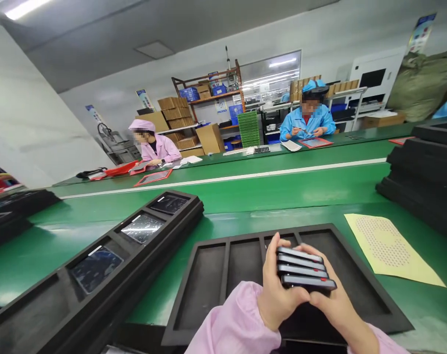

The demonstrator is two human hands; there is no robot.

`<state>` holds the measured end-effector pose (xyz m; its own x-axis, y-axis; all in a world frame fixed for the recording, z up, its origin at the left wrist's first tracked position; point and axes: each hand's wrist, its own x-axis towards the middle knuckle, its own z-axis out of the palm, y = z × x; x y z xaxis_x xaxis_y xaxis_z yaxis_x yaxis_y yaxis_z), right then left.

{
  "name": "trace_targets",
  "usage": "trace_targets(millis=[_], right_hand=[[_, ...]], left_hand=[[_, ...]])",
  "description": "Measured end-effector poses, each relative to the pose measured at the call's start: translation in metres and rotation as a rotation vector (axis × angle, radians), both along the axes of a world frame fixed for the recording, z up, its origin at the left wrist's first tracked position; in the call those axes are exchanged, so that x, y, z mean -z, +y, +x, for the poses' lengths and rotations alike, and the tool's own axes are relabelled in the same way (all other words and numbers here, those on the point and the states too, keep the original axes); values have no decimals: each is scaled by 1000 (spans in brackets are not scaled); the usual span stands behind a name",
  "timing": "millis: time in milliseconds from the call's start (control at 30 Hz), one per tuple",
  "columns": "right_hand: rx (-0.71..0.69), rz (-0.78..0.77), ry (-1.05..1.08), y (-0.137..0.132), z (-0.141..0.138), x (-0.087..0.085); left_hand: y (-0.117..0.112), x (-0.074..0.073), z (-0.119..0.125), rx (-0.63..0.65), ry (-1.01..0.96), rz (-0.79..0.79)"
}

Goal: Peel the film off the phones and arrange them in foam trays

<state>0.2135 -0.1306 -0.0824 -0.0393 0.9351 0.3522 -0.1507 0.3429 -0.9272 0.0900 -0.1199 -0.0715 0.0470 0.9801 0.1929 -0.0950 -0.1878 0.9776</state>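
Note:
Both my hands hold a small stack of several thin dark phone-like devices (303, 269) edge-on above a black foam tray (209, 285) with several empty slots. My left hand (277, 290) wraps the stack from the left, thumb on top. My right hand (332, 300) cups it from below and the right. Pink sleeves cover both my forearms.
A stack of black trays (109, 295) with screens in their slots lies at left. More black trays (426, 172) are piled at right. A yellow perforated sheet (389, 248) lies on the green belt (245, 191). Two other people sit across the belt, with shelves and boxes behind.

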Motion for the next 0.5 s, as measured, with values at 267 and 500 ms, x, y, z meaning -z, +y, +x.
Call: trace_targets(millis=[267,500], right_hand=[[68,287,-145,-8,0,1],[-1,370,-134,-7,1,8]], left_hand=[[-17,24,-4,5,-34,287],[-15,29,1,-57,-58,583]])
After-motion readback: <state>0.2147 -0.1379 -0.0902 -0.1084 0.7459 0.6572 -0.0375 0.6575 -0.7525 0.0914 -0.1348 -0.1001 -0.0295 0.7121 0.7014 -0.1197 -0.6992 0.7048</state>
